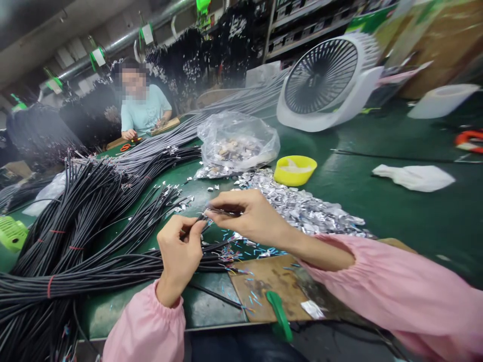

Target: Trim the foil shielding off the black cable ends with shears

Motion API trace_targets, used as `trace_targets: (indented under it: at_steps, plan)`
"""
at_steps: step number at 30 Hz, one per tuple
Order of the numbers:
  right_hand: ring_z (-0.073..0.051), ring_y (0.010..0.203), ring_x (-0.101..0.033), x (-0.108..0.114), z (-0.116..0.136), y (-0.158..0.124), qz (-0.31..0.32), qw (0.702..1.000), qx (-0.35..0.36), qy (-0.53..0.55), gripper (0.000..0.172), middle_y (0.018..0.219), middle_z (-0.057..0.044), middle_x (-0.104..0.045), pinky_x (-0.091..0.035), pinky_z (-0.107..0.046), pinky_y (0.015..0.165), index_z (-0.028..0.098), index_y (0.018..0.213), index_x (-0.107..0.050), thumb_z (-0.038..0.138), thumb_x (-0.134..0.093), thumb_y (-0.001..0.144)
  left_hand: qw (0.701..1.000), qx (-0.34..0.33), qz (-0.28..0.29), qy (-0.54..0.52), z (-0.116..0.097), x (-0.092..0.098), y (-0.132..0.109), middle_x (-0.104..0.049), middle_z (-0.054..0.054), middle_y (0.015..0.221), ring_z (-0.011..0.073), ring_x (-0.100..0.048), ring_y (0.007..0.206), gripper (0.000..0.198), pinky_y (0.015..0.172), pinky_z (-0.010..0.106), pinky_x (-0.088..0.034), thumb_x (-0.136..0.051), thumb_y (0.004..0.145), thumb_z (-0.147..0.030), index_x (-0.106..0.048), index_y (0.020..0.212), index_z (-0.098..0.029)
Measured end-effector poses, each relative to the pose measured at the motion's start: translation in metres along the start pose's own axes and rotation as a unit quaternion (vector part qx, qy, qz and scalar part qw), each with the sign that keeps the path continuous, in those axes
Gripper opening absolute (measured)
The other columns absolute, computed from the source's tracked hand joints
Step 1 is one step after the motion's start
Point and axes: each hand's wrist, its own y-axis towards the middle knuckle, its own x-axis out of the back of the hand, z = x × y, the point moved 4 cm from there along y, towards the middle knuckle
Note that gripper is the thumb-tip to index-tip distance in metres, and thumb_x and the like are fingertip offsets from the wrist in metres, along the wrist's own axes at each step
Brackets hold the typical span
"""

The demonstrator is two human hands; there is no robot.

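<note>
Left hand (180, 247) and right hand (247, 215) pinch a slim black cable (203, 216) near crinkled silvery foil scraps (320, 211).

The left hand (180, 246) pinches a black cable end (204, 216), and the right hand (251, 213) meets it with curled fingers. Bundled black cables (86, 221) lie leftward on the green table (354, 186). Beyond the hands are foil scraps (317, 211), a yellow bowl (292, 177), a clear bag (213, 131), a white fan (320, 80) and a person (145, 110) in light blue.
</note>
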Motion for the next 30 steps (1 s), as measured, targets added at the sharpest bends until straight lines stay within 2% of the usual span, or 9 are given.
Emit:
trace_targets:
  at_steps: [6,9,11,15,19,26,30]
  plan:
    - [-0.011,0.054,-0.055,0.0,0.0,-0.002,0.001,1.0,0.012,-0.025,0.015,0.062,-0.002,-0.064,-0.042,-0.022,0.049,0.013,0.07,-0.068,0.018,-0.053,0.069,0.987,0.081,0.06,-0.122,0.008,-0.004,0.003,-0.055,-0.002,0.055,0.0068,-0.047,0.048,0.024,0.046,0.017,-0.033,-0.054,0.081,-0.031,-0.061,0.065,-0.015]
    - [-0.016,0.068,-0.063,-0.001,-0.003,-0.003,-0.002,0.999,-0.021,-0.043,0.026,0.081,-0.007,-0.07,-0.049,-0.026,0.06,0.012,0.092,-0.069,0.023,-0.057,0.072,0.967,0.143,0.056,-0.202,0.015,-0.004,0.006,-0.051,-0.004,0.054,0.004,-0.037,0.041,0.031,0.039,0.016,-0.026,-0.053,0.081,-0.04,-0.059,0.065,-0.014]
    - [-0.019,0.078,-0.065,-0.001,-0.001,-0.003,-0.004,0.997,-0.019,-0.077,0.033,0.092,-0.01,-0.07,-0.051,-0.031,0.068,0.011,0.102,-0.066,0.029,-0.058,0.076,0.957,0.166,0.051,-0.232,0.018,-0.004,0.006,-0.049,-0.004,0.053,0.0029,-0.034,0.039,0.034,0.038,0.016,-0.023,-0.055,0.079,-0.044,-0.057,0.065,-0.014]
    - [-0.019,0.076,-0.065,-0.001,0.005,-0.004,-0.001,0.989,0.038,-0.145,0.024,0.085,-0.008,-0.07,-0.048,-0.03,0.066,0.014,0.095,-0.069,0.029,-0.054,0.084,0.958,0.163,0.054,-0.231,0.017,-0.005,0.006,-0.048,-0.004,0.054,0.0022,-0.033,0.039,0.035,0.038,0.015,-0.022,-0.057,0.078,-0.045,-0.058,0.065,-0.013]
    - [-0.016,0.069,-0.064,-0.001,0.006,-0.005,0.002,0.986,0.059,-0.153,0.019,0.078,-0.005,-0.07,-0.045,-0.025,0.06,0.015,0.089,-0.07,0.025,-0.055,0.085,0.965,0.149,0.054,-0.209,0.017,-0.005,0.005,-0.05,-0.003,0.055,0.0033,-0.037,0.043,0.032,0.04,0.015,-0.025,-0.057,0.079,-0.043,-0.06,0.066,-0.014]
    - [-0.015,0.065,-0.063,-0.001,0.004,-0.006,-0.01,0.982,0.076,-0.173,0.022,0.074,-0.005,-0.07,-0.044,-0.024,0.057,0.015,0.085,-0.072,0.028,-0.054,0.086,0.969,0.142,0.053,-0.194,0.016,-0.005,0.004,-0.051,-0.002,0.056,0.0043,-0.038,0.044,0.029,0.041,0.016,-0.026,-0.057,0.08,-0.041,-0.062,0.068,-0.015]
    - [-0.017,0.067,-0.065,0.0,0.005,-0.009,-0.034,0.976,0.092,-0.194,0.024,0.076,-0.005,-0.071,-0.045,-0.026,0.06,0.015,0.085,-0.072,0.029,-0.052,0.087,0.966,0.151,0.061,-0.202,0.014,-0.005,0.005,-0.05,-0.002,0.055,0.0034,-0.036,0.041,0.036,0.038,0.016,-0.024,-0.058,0.077,-0.048,-0.06,0.066,-0.014]
